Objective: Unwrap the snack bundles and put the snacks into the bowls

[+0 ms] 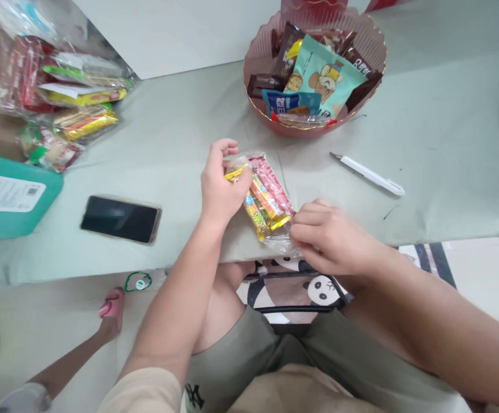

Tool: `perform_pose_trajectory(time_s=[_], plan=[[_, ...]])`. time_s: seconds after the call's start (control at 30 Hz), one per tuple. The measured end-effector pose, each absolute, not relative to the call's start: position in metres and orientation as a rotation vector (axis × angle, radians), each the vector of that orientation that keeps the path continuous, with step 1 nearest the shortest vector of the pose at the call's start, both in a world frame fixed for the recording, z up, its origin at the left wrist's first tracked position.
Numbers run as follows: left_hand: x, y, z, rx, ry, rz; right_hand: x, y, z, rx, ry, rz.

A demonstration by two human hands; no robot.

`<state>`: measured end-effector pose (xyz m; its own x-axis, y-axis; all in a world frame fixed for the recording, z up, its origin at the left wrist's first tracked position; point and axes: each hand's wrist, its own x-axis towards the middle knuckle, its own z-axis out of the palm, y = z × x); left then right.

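In front of me lies a clear plastic bag (pixel 280 240) with yellow and pink wrapped snacks (pixel 263 201) inside. My left hand (pixel 222 182) curls around its far left end, thumb lying over the plastic. At the near right end, my right hand (pixel 329 236) pinches the bag's edge between closed fingers. Beyond the hands stands a pink ribbed bowl (pixel 271 129) with a gold rim, filled with packaged snacks, a mint-green packet (pixel 324 74) on top. A white utility knife (pixel 367 174) rests on the table to the right of the bag.
A black phone (pixel 120 219) lies on the cloth-covered table (pixel 172 126) at left, near a teal container (pixel 12 195). Several bagged snacks (pixel 81 97) are heaped at the far left. A white panel (pixel 167 34) stands behind. Another person's foot in a pink slipper (pixel 112 308) shows below.
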<state>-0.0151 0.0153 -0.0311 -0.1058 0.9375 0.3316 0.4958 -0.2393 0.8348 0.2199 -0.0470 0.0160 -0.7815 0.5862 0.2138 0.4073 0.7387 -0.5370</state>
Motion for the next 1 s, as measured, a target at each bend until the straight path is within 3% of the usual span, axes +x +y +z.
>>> perform_pose_trajectory(time_s=[0.5,1.0], plan=[[-0.021,0.025,-0.009,1.124,1.722,1.433,0.263,-0.018,0.016,-1.722,-2.088,0.180],[-0.034,0.021,-0.010,1.119,1.823,1.491,0.274,-0.009,0.013,-2.008,-1.935,0.085]])
